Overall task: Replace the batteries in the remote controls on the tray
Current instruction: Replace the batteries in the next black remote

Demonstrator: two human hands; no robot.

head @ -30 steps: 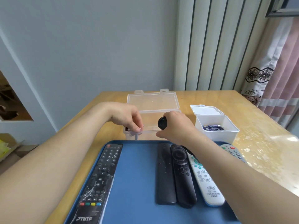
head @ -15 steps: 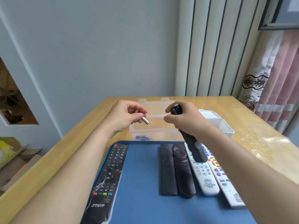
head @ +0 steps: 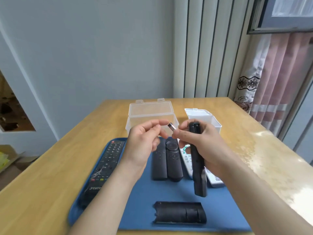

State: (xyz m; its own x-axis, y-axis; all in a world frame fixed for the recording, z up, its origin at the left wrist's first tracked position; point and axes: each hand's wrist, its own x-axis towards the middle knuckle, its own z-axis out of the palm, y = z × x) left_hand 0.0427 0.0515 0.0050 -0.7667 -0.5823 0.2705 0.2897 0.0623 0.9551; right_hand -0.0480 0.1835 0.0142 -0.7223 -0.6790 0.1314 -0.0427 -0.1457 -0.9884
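Pale wall (head: pixel 101 48), ribbed panels (head: pixel 208 48) and a pink curtain (head: pixel 284 73) frame a wooden table (head: pixel 50 175), where a blue tray (head: pixel 169 192) carries a long black remote (head: pixel 105 167), two dark remotes (head: pixel 174 160), a white remote (head: pixel 185 155) and a loose battery cover (head: pixel 179 212). Above it the left hand (head: pixel 144 143) curls blurred fingers at a battery (head: pixel 172 127), its grip unclear, while the right hand (head: pixel 203 143) clamps a slim remote (head: pixel 197 163) upright. Half a second on, the battery has crossed to that remote's top.
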